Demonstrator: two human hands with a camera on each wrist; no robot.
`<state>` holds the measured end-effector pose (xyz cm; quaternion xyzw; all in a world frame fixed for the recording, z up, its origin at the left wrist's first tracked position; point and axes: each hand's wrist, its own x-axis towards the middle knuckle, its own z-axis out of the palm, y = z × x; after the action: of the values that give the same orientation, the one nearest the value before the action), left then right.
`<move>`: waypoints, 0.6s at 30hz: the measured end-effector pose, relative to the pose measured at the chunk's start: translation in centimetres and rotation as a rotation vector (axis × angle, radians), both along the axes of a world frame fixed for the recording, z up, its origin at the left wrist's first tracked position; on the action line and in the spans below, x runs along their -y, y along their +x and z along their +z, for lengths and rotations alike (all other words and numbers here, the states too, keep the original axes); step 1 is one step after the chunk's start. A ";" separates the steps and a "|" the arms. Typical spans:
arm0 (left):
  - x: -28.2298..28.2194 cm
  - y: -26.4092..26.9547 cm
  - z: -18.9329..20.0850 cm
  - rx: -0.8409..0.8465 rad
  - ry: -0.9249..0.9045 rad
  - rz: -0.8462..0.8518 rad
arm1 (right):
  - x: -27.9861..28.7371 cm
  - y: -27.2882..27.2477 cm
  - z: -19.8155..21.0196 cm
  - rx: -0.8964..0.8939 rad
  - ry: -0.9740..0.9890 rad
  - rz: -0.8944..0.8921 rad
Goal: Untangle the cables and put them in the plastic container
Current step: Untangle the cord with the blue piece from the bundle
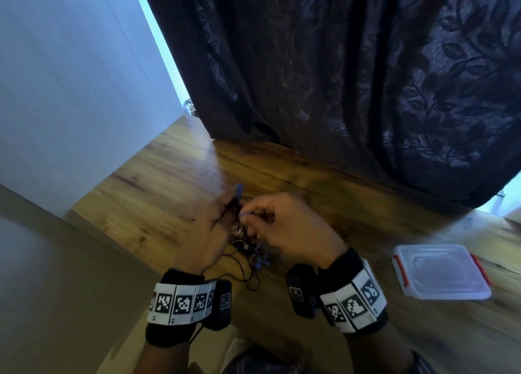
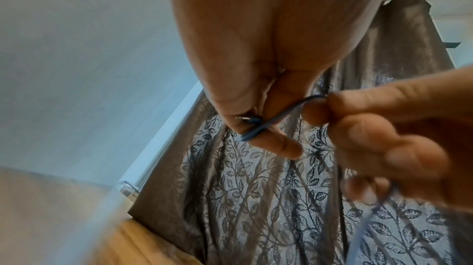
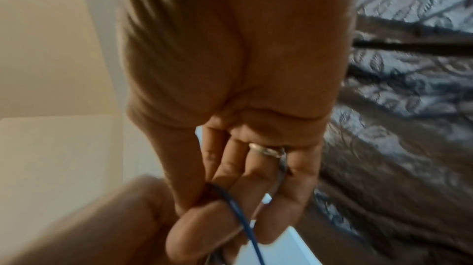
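Observation:
A tangle of thin black and blue cables [image 1: 245,249] hangs between my hands just above the wooden table [image 1: 146,204]. My left hand [image 1: 235,201] pinches a loop of blue cable [image 2: 258,127] between thumb and fingers. From there the same blue cable [image 3: 242,218] runs to my right hand [image 1: 248,218], which pinches it at the thumb and has a second strand passing between its fingers. In the left wrist view, the right hand's fingers [image 2: 358,127] sit close beside my left hand [image 2: 256,127]. The clear plastic container [image 1: 442,272] with red clips stands on the table to the right of both hands.
A dark leaf-patterned curtain [image 1: 352,77] hangs down onto the far side of the table. A white wall [image 1: 70,91] stands at the left, close to the table's left edge. Bare wood lies between my hands and the container.

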<state>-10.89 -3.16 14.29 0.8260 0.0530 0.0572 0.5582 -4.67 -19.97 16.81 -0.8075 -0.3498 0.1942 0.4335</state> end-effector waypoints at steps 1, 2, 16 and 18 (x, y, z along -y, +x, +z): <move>0.2 -0.1 0.2 -0.012 -0.038 0.007 | 0.1 0.6 0.3 0.076 0.035 -0.060; 0.4 -0.2 0.4 0.004 -0.073 -0.001 | 0.2 1.1 0.6 0.147 0.089 -0.120; 0.6 0.2 1.8 0.149 -0.017 -0.138 | -1.8 3.0 -4.0 -0.086 0.429 -0.314; 0.7 0.2 1.7 0.148 -0.001 -0.128 | -1.9 2.6 -4.5 -0.117 0.390 -0.254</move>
<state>-10.65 -3.83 15.97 0.8211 -0.0411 0.0821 0.5633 -2.05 -18.06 12.28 -0.7332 -0.2506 0.1135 0.6219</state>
